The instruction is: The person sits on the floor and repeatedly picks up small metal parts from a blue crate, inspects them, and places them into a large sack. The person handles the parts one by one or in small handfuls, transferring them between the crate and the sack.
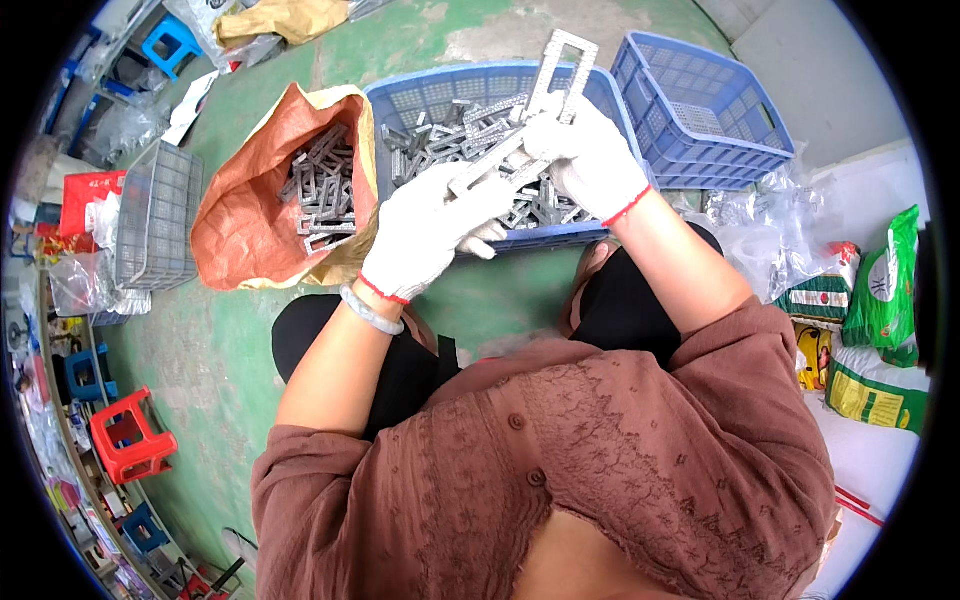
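Both of my hands wear white knit gloves with red cuffs and are raised over a blue plastic basket point(405, 88) of grey metal pieces. My left hand point(425, 222) is closed on the near end of a rectangular metal frame point(484, 165), which tilts up toward the other hand. In my right hand point(592, 155) a second rectangular frame point(547, 68) stands nearly upright, its open middle showing above the fingers. The right fingers also meet the far end of the first frame; whether they grip it is hidden. Several loose metal frames point(445, 140) lie heaped in the basket below.
Left of the basket an orange woven sack point(235, 220) stands open with more metal frames inside. A second blue basket point(650, 110) is at the right, near clear plastic bags point(755, 235). A grey crate point(160, 220) and a red stool point(133, 437) stand at the left.
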`<state>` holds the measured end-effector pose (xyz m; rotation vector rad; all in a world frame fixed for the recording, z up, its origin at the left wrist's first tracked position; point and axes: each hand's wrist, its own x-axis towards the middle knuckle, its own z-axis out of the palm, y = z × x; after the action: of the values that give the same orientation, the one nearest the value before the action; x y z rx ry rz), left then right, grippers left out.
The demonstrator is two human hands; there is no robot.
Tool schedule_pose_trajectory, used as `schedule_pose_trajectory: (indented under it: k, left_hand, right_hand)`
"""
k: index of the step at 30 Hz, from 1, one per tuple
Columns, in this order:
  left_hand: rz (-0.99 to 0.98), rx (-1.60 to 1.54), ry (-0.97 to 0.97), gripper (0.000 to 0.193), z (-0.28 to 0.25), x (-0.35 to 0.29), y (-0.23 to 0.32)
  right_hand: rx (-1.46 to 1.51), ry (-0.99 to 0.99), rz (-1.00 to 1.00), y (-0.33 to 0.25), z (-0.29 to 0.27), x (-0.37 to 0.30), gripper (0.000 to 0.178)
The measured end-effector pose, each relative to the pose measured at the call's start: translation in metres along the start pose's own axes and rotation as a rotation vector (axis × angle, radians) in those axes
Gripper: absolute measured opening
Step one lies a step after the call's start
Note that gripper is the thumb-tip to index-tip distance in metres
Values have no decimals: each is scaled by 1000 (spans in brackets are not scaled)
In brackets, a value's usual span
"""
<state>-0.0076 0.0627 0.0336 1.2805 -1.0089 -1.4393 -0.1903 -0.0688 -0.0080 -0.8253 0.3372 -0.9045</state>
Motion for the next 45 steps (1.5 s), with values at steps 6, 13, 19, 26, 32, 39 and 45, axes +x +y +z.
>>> schedule_pose_trajectory:
  k: [6, 13, 19, 26, 32, 39, 45]
  left_hand:
    - [214, 23, 85, 37, 3, 5, -19]
    - [287, 91, 115, 35, -2, 11, -23]
    - [453, 40, 174, 34, -10, 19, -27]
    - [439, 66, 137, 35, -23, 20, -29]
    - [408, 75, 136, 35, -22, 18, -27]
    - [407, 21, 111, 35, -22, 20, -30]
    - [439, 51, 111, 34, -21, 18, -28]
  right_hand:
    - [15, -20, 33, -11, -3, -24, 34]
    - [-52, 4, 44, -8, -1, -24, 37]
    - [13, -91, 107, -3, -6, -16, 33]
    - [12, -123, 135, 1, -5, -13, 26]
    - [-35, -9, 167, -6, 8, -19, 22]
    - [-74, 18, 152, -9, 11, -22, 23]
    - [-37, -20, 141, -11, 12, -23, 22]
